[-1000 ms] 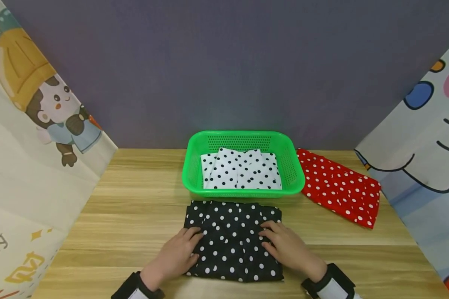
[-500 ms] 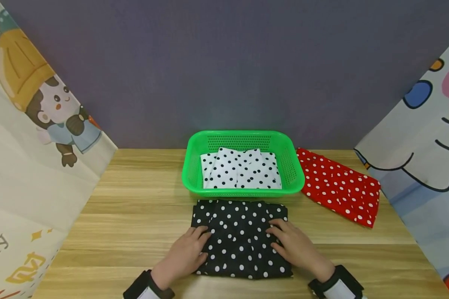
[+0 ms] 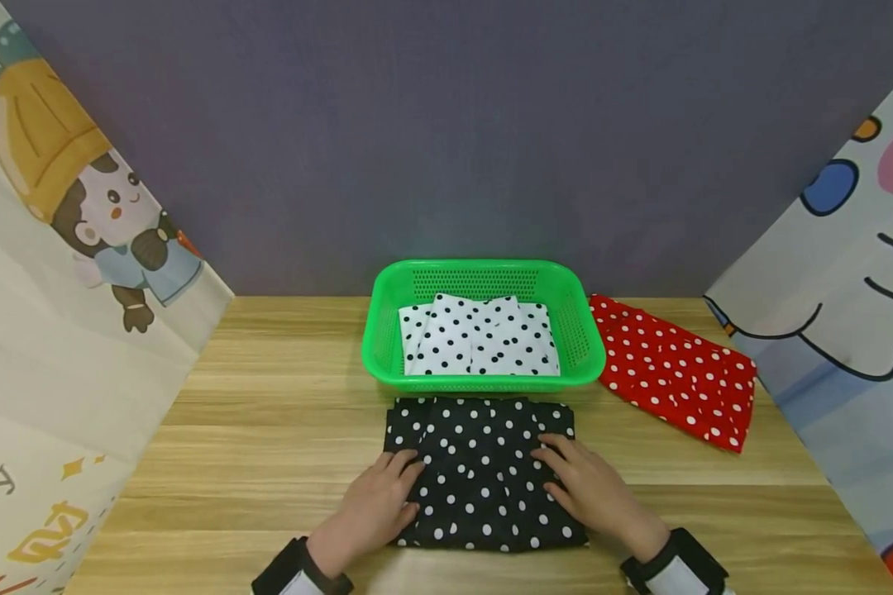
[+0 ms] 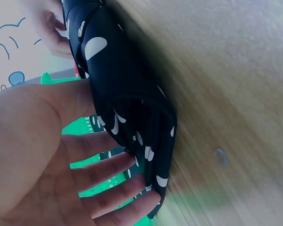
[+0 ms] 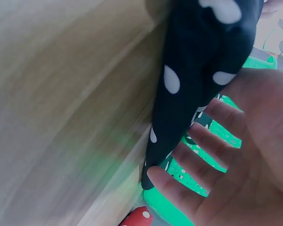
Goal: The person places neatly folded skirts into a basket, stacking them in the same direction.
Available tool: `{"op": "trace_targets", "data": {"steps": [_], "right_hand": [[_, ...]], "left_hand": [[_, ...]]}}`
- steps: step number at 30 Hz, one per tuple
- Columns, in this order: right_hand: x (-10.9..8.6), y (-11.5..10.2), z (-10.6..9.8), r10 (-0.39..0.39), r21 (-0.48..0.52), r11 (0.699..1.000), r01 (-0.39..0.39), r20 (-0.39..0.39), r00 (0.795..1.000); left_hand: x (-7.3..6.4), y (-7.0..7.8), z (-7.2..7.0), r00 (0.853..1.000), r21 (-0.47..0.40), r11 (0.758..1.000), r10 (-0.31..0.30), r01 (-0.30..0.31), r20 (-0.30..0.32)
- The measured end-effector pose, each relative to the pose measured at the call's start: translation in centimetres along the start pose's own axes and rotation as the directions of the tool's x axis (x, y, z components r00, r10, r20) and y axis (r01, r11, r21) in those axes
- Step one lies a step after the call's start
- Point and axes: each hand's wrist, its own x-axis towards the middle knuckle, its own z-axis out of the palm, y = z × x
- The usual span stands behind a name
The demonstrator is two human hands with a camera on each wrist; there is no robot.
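Observation:
A folded black cloth with white dots lies flat on the wooden table, its layers showing at the side in the left wrist view. My left hand rests on its left edge, fingers extended and spread over the fabric. On the opposite edge my right hand touches the cloth with its fingertips, fingers nearly straight. Just behind, a green basket contains a folded white cloth with black dots. A folded red cloth with white dots lies to the right of the basket, near its rim.
The wooden table meets a dark grey back wall. Printed panels flank it, with a cartoon figure at the left and blue and white shapes at the right. Both wrists wear black bands.
Both hands and the black cloth have shifted slightly to the right and a little away from me, mostly in the first half second. The basket and red cloth have stayed put.

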Motion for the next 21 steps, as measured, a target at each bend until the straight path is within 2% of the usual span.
{"op": "trace_targets", "data": {"steps": [5, 10, 14, 21], "right_hand": [[0.1, 0.1, -0.1, 0.019, 0.017, 1.0, -0.02, 0.008, 1.0], [0.2, 0.2, -0.3, 0.096, 0.036, 0.995, -0.096, 0.013, 0.995], [0.4, 0.3, -0.5, 0.146, 0.041, 0.989, -0.145, -0.025, 0.989], [1.1, 0.3, -0.7, 0.234, 0.049, 0.972, -0.231, -0.074, 0.969]], "left_hand": [[0.2, -0.1, -0.1, 1.0, 0.016, 1.0, -0.003, 0.003, -0.004], [0.9, -0.3, -0.1, 0.997, 0.011, 1.0, -0.021, 0.022, -0.08], [1.7, -0.5, -0.2, 0.989, -0.009, 0.998, -0.063, 0.062, -0.136], [3.0, -0.9, -0.4, 0.973, -0.025, 0.989, -0.15, 0.148, -0.174]]}}
